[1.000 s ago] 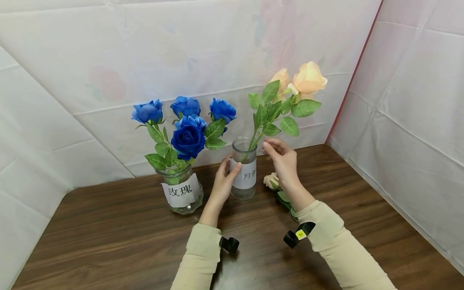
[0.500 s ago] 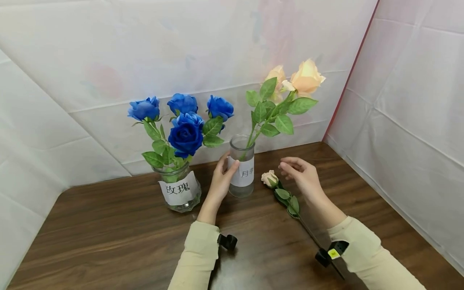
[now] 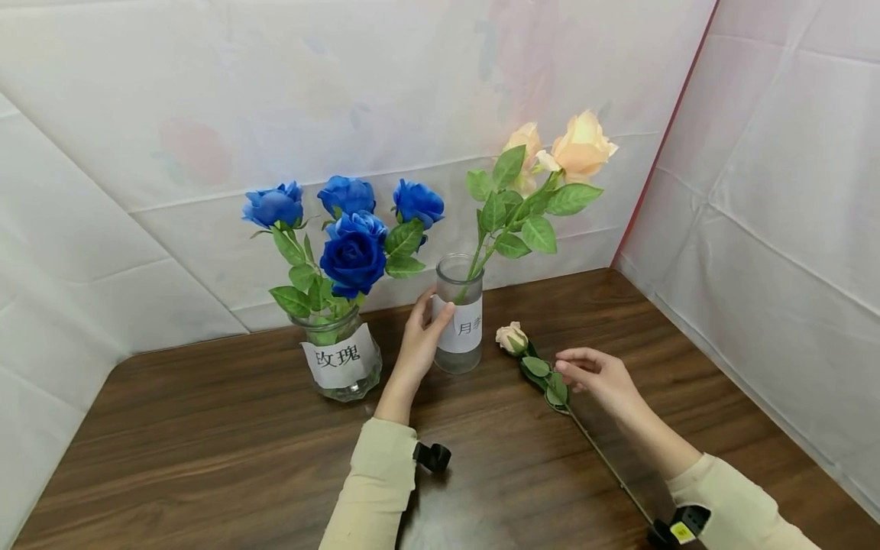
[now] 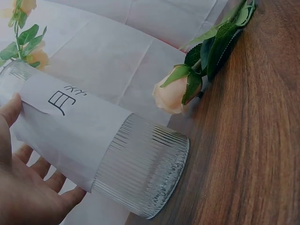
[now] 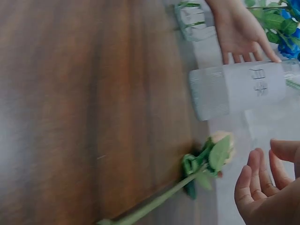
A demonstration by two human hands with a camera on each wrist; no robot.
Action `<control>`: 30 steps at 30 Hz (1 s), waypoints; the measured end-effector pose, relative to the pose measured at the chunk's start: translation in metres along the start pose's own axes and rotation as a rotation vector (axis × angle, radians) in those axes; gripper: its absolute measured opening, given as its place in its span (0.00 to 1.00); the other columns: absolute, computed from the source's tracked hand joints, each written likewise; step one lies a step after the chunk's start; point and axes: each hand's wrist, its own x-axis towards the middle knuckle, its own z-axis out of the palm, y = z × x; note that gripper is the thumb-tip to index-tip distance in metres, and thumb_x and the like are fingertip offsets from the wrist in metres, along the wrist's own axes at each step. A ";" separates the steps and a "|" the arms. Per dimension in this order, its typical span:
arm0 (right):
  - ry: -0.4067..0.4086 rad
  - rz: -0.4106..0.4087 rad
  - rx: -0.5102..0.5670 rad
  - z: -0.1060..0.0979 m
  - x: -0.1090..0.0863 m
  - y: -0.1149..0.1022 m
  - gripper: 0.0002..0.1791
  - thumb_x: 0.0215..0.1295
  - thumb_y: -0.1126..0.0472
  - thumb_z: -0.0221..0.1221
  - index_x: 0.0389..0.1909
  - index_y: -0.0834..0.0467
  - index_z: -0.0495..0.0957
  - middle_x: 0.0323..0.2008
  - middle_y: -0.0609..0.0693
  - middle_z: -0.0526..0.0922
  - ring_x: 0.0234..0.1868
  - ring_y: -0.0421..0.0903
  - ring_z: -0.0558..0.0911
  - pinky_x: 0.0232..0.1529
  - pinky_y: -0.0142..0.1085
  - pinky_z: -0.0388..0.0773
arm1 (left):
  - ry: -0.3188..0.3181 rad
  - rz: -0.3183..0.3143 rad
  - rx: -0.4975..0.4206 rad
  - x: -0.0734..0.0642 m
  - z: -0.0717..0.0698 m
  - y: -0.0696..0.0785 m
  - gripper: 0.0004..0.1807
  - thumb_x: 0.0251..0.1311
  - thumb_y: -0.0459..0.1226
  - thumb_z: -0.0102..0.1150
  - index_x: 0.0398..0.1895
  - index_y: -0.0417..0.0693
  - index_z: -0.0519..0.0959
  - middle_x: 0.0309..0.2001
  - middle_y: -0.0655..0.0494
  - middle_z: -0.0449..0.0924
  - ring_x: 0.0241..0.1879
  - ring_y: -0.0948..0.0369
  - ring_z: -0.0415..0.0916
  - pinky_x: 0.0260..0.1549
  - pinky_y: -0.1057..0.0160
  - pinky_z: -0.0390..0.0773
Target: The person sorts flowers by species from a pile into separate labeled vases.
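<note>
My left hand (image 3: 416, 344) holds a clear ribbed glass vase (image 4: 145, 164) from its left side, thumb on the white paper label (image 3: 467, 327) and fingers reaching round behind. Peach roses (image 3: 580, 149) with green leaves lean rightward out of this vase. On the table to its right lies a single pale peach rose (image 3: 512, 338), its long stem (image 3: 608, 462) running toward the front right. My right hand (image 3: 601, 382), with relaxed, slightly bent fingers and nothing in them, is beside the leaves of that rose; in the right wrist view a gap shows between fingers and flower.
Left of my left hand stands a wider glass jar (image 3: 352, 391) with a paper label, filled with several blue roses (image 3: 354, 256). Pale cloth walls (image 3: 206, 99) close in the dark wooden table (image 3: 227, 466) at the back and sides.
My right hand has come away from the peach roses in the vase and moved down and right to beside the lying rose. My left hand has stayed on the vase.
</note>
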 end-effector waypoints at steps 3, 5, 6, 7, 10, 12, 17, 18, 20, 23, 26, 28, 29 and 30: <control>-0.028 0.008 -0.044 -0.002 -0.005 0.010 0.22 0.69 0.57 0.62 0.55 0.69 0.77 0.45 0.60 0.84 0.41 0.50 0.83 0.38 0.38 0.82 | -0.005 0.005 -0.001 -0.001 0.000 0.001 0.37 0.72 0.52 0.53 0.78 0.52 0.53 0.78 0.44 0.46 0.76 0.51 0.44 0.72 0.48 0.49; -0.039 0.010 -0.071 -0.003 -0.009 0.015 0.21 0.69 0.59 0.62 0.55 0.70 0.77 0.44 0.60 0.84 0.40 0.49 0.83 0.38 0.37 0.82 | -0.002 0.010 0.000 -0.001 0.001 0.002 0.37 0.72 0.52 0.53 0.78 0.52 0.54 0.77 0.44 0.47 0.76 0.51 0.45 0.72 0.48 0.50; -0.042 0.010 -0.085 -0.004 -0.011 0.018 0.21 0.69 0.59 0.63 0.54 0.70 0.77 0.44 0.60 0.84 0.40 0.48 0.83 0.37 0.37 0.82 | 0.000 0.012 0.000 -0.001 0.001 0.002 0.37 0.71 0.51 0.54 0.78 0.52 0.55 0.77 0.44 0.48 0.76 0.51 0.46 0.72 0.48 0.51; -0.045 0.009 -0.097 -0.005 -0.013 0.020 0.20 0.68 0.60 0.63 0.54 0.70 0.77 0.44 0.60 0.84 0.40 0.48 0.83 0.37 0.37 0.82 | 0.001 0.017 0.000 -0.001 0.001 0.002 0.37 0.71 0.51 0.54 0.78 0.51 0.55 0.77 0.44 0.49 0.76 0.51 0.46 0.71 0.48 0.51; -0.057 0.014 -0.124 -0.009 -0.019 0.027 0.20 0.68 0.60 0.63 0.54 0.71 0.77 0.44 0.59 0.84 0.41 0.47 0.84 0.38 0.36 0.82 | 0.010 0.022 -0.004 -0.002 0.002 0.002 0.37 0.71 0.51 0.55 0.77 0.50 0.56 0.76 0.43 0.51 0.75 0.50 0.48 0.71 0.48 0.52; -0.068 0.016 -0.130 -0.011 -0.023 0.031 0.21 0.68 0.60 0.63 0.54 0.71 0.77 0.44 0.59 0.84 0.41 0.47 0.84 0.38 0.36 0.82 | 0.013 0.023 -0.001 -0.001 0.001 0.001 0.37 0.71 0.51 0.55 0.77 0.50 0.56 0.76 0.42 0.51 0.75 0.50 0.48 0.71 0.47 0.53; -0.096 0.022 -0.105 -0.013 -0.027 0.041 0.21 0.66 0.63 0.65 0.54 0.72 0.76 0.42 0.59 0.85 0.39 0.46 0.85 0.36 0.37 0.82 | 0.021 0.011 0.013 -0.001 0.001 0.002 0.37 0.70 0.52 0.55 0.77 0.51 0.56 0.76 0.44 0.50 0.75 0.50 0.48 0.71 0.49 0.53; -0.101 0.024 -0.104 -0.012 -0.027 0.043 0.21 0.65 0.64 0.65 0.54 0.72 0.76 0.41 0.58 0.85 0.38 0.46 0.85 0.35 0.37 0.82 | 0.021 0.010 0.014 -0.001 0.001 0.003 0.37 0.71 0.52 0.55 0.77 0.51 0.56 0.77 0.44 0.50 0.75 0.50 0.48 0.71 0.49 0.53; -0.109 0.025 -0.114 -0.011 -0.028 0.044 0.20 0.64 0.65 0.66 0.52 0.73 0.77 0.39 0.58 0.85 0.36 0.46 0.85 0.33 0.37 0.82 | 0.021 0.007 0.017 -0.001 0.001 0.003 0.38 0.70 0.52 0.55 0.78 0.52 0.56 0.77 0.44 0.50 0.75 0.50 0.48 0.71 0.50 0.53; -0.115 0.020 -0.153 -0.010 -0.027 0.044 0.19 0.62 0.67 0.66 0.51 0.72 0.78 0.36 0.55 0.85 0.33 0.47 0.84 0.30 0.36 0.81 | 0.018 0.009 0.015 -0.001 0.000 0.004 0.38 0.71 0.52 0.55 0.78 0.51 0.55 0.77 0.43 0.50 0.76 0.50 0.48 0.71 0.49 0.53; -0.121 0.019 -0.191 -0.009 -0.025 0.043 0.18 0.60 0.68 0.67 0.50 0.72 0.79 0.33 0.53 0.85 0.31 0.47 0.82 0.29 0.36 0.79 | 0.015 0.015 0.012 -0.002 0.000 0.003 0.37 0.71 0.51 0.55 0.78 0.51 0.55 0.77 0.43 0.49 0.76 0.50 0.47 0.71 0.49 0.53; -0.135 0.024 -0.203 -0.010 -0.023 0.041 0.18 0.60 0.69 0.67 0.50 0.72 0.79 0.32 0.53 0.85 0.30 0.48 0.82 0.29 0.36 0.79 | 0.011 0.021 0.008 -0.002 0.000 0.003 0.37 0.71 0.51 0.55 0.78 0.50 0.55 0.77 0.42 0.49 0.76 0.50 0.47 0.71 0.49 0.52; -0.147 0.023 -0.209 -0.011 -0.022 0.041 0.18 0.61 0.69 0.66 0.50 0.73 0.79 0.32 0.53 0.85 0.30 0.48 0.81 0.29 0.36 0.79 | 0.010 0.021 0.008 -0.002 0.000 0.003 0.37 0.71 0.51 0.55 0.78 0.51 0.55 0.77 0.42 0.49 0.76 0.50 0.46 0.71 0.49 0.52; -0.155 0.028 -0.210 -0.012 -0.021 0.040 0.18 0.61 0.68 0.66 0.50 0.73 0.79 0.32 0.53 0.85 0.30 0.48 0.81 0.29 0.36 0.79 | 0.009 0.023 0.006 -0.002 0.000 0.003 0.37 0.71 0.51 0.55 0.78 0.50 0.55 0.77 0.42 0.49 0.76 0.50 0.46 0.71 0.49 0.52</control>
